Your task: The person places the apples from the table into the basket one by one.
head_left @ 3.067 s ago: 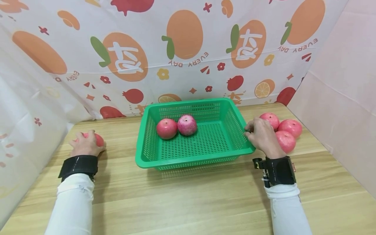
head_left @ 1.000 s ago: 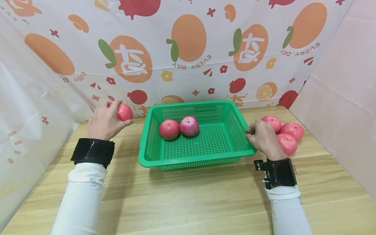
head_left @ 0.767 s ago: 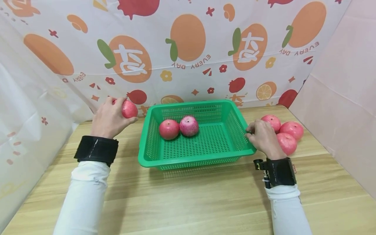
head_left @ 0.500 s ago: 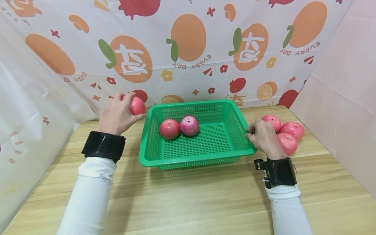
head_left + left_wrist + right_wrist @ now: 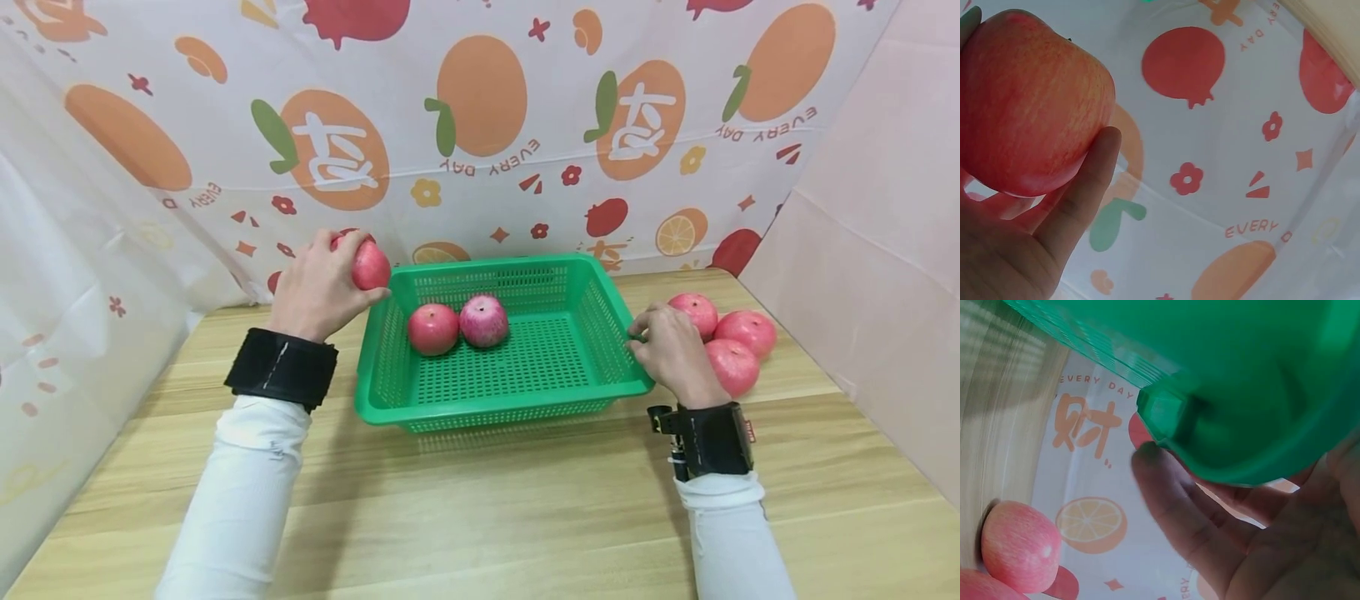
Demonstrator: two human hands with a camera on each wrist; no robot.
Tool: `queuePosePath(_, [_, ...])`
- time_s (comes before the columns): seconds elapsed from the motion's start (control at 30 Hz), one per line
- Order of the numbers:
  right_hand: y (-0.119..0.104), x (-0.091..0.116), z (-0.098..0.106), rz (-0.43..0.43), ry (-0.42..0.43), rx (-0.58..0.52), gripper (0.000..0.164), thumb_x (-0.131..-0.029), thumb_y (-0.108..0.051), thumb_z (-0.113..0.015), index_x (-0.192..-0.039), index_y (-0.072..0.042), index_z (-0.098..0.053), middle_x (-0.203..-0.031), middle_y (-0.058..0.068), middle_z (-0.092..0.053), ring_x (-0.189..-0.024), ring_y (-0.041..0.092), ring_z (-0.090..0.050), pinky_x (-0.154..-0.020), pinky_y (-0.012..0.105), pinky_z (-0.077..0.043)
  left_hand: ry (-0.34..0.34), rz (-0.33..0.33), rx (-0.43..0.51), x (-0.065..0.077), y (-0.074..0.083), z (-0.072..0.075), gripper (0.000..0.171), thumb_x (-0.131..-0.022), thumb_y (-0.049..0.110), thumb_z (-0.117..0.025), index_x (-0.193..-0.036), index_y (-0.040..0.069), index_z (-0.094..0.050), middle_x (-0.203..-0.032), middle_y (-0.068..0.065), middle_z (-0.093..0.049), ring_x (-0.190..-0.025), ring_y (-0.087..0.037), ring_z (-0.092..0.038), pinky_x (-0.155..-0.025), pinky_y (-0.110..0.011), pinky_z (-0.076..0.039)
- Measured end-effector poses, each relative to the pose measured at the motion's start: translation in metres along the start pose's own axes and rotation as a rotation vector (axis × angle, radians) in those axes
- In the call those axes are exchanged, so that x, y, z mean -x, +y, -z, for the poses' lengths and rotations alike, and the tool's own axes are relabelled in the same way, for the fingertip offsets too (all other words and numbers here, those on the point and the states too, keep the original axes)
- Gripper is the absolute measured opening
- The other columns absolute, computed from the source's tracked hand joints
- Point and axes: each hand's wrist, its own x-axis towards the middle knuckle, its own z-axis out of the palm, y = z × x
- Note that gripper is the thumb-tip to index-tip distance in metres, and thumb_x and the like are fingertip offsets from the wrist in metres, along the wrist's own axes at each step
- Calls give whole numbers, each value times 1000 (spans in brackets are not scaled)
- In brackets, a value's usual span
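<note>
My left hand (image 5: pixel 318 287) grips a red apple (image 5: pixel 372 267), raised by the left end of the green plastic basket (image 5: pixel 502 406). In the left wrist view the apple (image 5: pixel 1035 103) sits between thumb and fingers, with streaked red and orange skin. Inside the basket's left half lie a red apple (image 5: pixel 433 330) and a purplish-pink round fruit (image 5: pixel 483 321), side by side. My right hand (image 5: pixel 672 354) holds the basket's right rim. In the right wrist view its fingers (image 5: pixel 1179 509) curl under the rim (image 5: pixel 1241 478).
Three pinkish-red apples (image 5: pixel 733 367) sit grouped on the wooden table (image 5: pixel 525 508), just right of my right hand. A fruit-printed white cloth (image 5: pixel 480 200) stands behind the basket. Plain pale sheeting (image 5: pixel 862 250) bounds the right side.
My left hand has lifted the apple off the table at the left and carried it rightward to the basket's left end. The right hand and basket have stayed in place.
</note>
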Motion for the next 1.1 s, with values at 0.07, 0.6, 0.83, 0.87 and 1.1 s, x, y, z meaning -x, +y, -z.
queuePosePath(0.07, [-1,0,-1,7,2,1,11,-85,8,-70,-93,16,-73,-99,28,-65,-89,43,-61,-79,55,-53,8,-15,-6,0,2,1,72,-80,27,-86,-139,1,-52,-126,-31,-50,-104,-52,-53,-81,-68,-53])
queuePosePath(0.6, [1,0,0,47,6,13,10,-84,9,-71,-91,16,-73,-94,25,-66,-89,43,-62,-79,54,-53,-16,-55,12,-15,35,5,71,-84,27,-82,-143,3,-51,-131,-30,-48,-112,-49,-52,-86,-66,-53])
queuePosePath(0.83, [1,0,-1,39,3,1,9,-85,9,-71,-91,16,-74,-92,24,-66,-87,42,-63,-78,53,-55,-67,-52,58,-27,51,3,71,-86,27,-78,-146,5,-48,-133,-28,-46,-118,-46,-48,-87,-67,-53])
queuePosePath(0.87, [1,0,-1,39,5,1,9,-84,9,-72,-91,16,-74,-92,24,-66,-87,42,-64,-78,53,-55,-69,-57,56,-28,53,2,71,-86,27,-78,-146,5,-48,-133,-28,-47,-118,-46,-48,-86,-67,-53])
queuePosePath(1.1, [2,0,0,42,9,6,10,-84,9,-71,-91,16,-73,-92,24,-66,-87,42,-64,-76,53,-56,-62,-66,47,-39,65,-5,74,-85,30,-81,-147,7,-49,-134,-26,-48,-116,-44,-52,-85,-62,-56])
